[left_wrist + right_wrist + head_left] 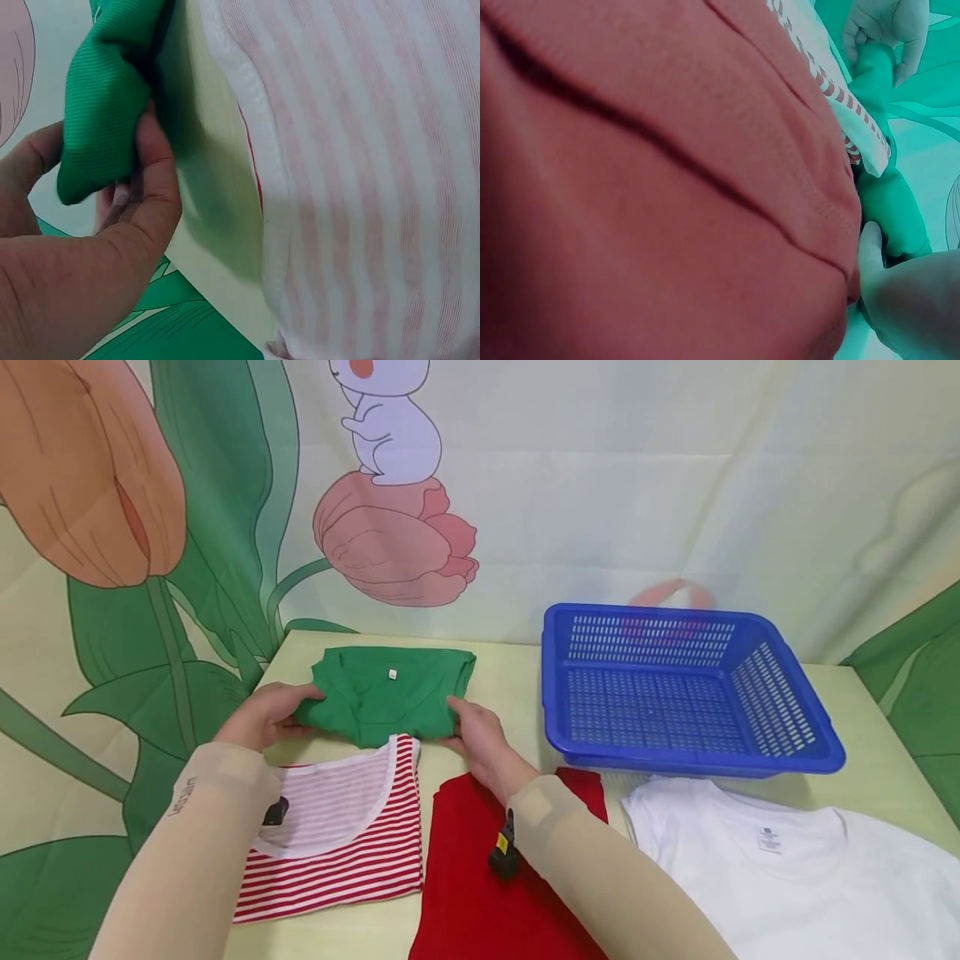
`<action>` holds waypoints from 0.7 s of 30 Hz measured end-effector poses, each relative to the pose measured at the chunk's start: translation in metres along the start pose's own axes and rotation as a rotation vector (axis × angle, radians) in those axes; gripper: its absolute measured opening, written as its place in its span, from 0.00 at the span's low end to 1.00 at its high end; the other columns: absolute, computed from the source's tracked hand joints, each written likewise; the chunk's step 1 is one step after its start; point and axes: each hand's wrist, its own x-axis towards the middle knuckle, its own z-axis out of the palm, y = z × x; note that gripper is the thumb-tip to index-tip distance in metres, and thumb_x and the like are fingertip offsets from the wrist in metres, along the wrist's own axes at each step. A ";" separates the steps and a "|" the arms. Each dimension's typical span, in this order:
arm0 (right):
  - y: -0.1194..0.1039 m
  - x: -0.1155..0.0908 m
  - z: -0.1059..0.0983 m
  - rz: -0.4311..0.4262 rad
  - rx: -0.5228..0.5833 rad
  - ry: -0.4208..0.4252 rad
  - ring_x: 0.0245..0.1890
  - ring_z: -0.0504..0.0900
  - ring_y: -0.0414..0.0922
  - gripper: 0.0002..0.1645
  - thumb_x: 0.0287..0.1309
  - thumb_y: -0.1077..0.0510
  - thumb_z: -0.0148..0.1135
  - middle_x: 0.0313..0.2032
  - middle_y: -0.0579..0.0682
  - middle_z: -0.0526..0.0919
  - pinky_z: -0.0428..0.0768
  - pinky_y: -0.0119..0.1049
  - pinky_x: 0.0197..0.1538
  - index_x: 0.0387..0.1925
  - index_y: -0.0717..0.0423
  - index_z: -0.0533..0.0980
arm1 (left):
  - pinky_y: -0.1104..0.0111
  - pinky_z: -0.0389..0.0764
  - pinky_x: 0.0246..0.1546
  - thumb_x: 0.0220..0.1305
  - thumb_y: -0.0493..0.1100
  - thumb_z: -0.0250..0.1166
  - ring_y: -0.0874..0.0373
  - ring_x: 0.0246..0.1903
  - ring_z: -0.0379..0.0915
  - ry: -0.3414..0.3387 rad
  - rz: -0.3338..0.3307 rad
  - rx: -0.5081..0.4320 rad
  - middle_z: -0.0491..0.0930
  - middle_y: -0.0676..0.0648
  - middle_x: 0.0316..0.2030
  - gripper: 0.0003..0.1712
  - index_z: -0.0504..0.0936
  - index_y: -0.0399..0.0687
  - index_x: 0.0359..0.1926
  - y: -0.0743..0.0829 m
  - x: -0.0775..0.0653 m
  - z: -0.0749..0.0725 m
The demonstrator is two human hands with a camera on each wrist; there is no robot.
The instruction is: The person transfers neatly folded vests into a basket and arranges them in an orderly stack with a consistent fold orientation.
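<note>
I saw the folded green knit-fabric garment (401, 697) spanning the space between the left grip (267, 714) and the right grip (487, 745), each pinched closed on a side edge, sensibly, since it looked light, limp and likely to sag from one end.

The far top (408, 689) is green with a white tag (393, 675); the left one (375, 864), red-and-white striped — white at the neckband (360, 835). The middle top (465, 860) is red, the right (817, 902) white. Basket (630, 757): blue. Desk (502, 675): pale yellow — sleeves (187, 860): beige.
</note>
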 end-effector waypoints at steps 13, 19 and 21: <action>-0.001 0.003 0.004 0.008 -0.118 0.028 0.76 0.68 0.53 0.41 0.81 0.47 0.54 0.78 0.60 0.65 0.68 0.45 0.78 0.81 0.66 0.58 | 0.57 0.73 0.73 0.82 0.52 0.53 0.46 0.77 0.58 0.002 -0.034 -0.042 0.52 0.34 0.82 0.46 0.46 0.28 0.83 0.001 0.006 0.010; -0.001 0.005 0.007 0.009 -0.158 0.022 0.74 0.72 0.54 0.40 0.81 0.46 0.55 0.76 0.61 0.69 0.71 0.44 0.76 0.80 0.67 0.60 | 0.55 0.66 0.77 0.82 0.48 0.53 0.44 0.79 0.54 0.018 -0.014 0.016 0.48 0.32 0.83 0.44 0.45 0.23 0.82 0.008 0.009 0.013; -0.001 0.006 0.007 0.016 -0.167 0.009 0.70 0.76 0.53 0.38 0.81 0.46 0.56 0.73 0.61 0.73 0.73 0.44 0.74 0.78 0.68 0.63 | 0.57 0.68 0.76 0.81 0.47 0.53 0.47 0.75 0.60 0.026 -0.014 0.020 0.51 0.32 0.82 0.44 0.47 0.23 0.81 0.008 0.009 0.014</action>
